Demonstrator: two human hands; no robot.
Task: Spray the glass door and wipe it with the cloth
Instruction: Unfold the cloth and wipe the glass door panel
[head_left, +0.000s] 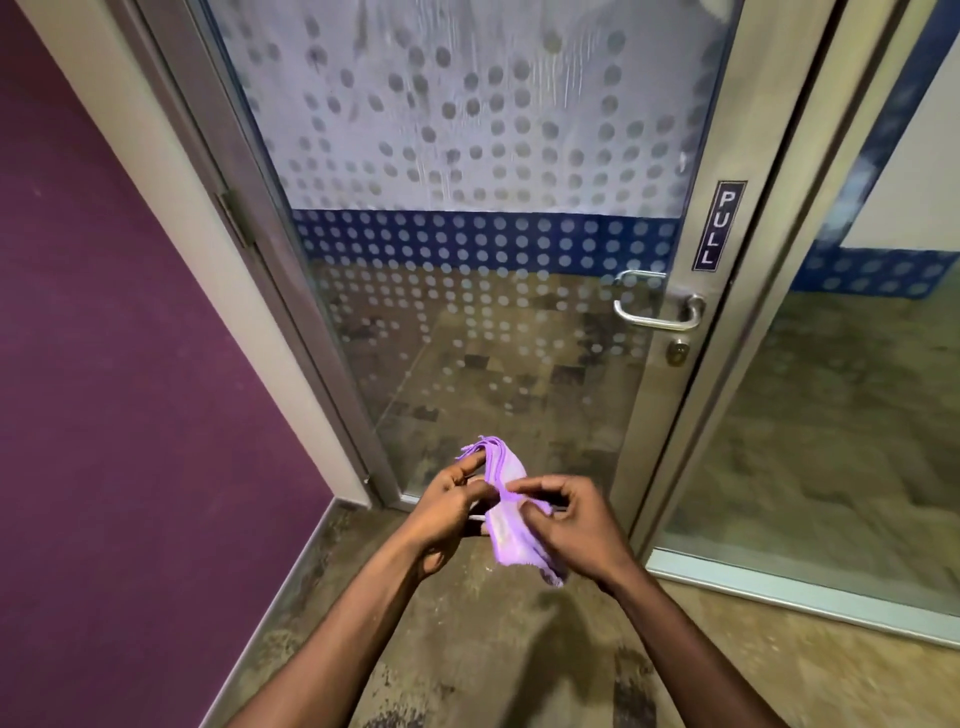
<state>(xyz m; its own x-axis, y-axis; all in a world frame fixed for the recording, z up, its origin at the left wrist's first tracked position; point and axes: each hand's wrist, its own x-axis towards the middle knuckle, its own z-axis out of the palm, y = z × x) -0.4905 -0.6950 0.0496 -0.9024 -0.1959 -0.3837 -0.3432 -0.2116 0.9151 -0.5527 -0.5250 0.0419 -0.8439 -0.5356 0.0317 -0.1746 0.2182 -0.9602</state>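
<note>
Both the left hand (447, 501) and the right hand (566, 519) pinched the cloth (506, 525), held low before the door (467, 156). Streaks ran down its upper glass. Bunched unevenly, the cloth would likely smear rather than wipe clean.

glass door (467, 156) open to reach — door handle (657, 309) juts, seemingly.

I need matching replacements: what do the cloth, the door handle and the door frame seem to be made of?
Cloth: soft lilac fabric, probably microfibre, limp and folded. Door handle: metal, likely brushed steel, with bright glints. Door frame: dull silver metal, perhaps aluminium.
</note>
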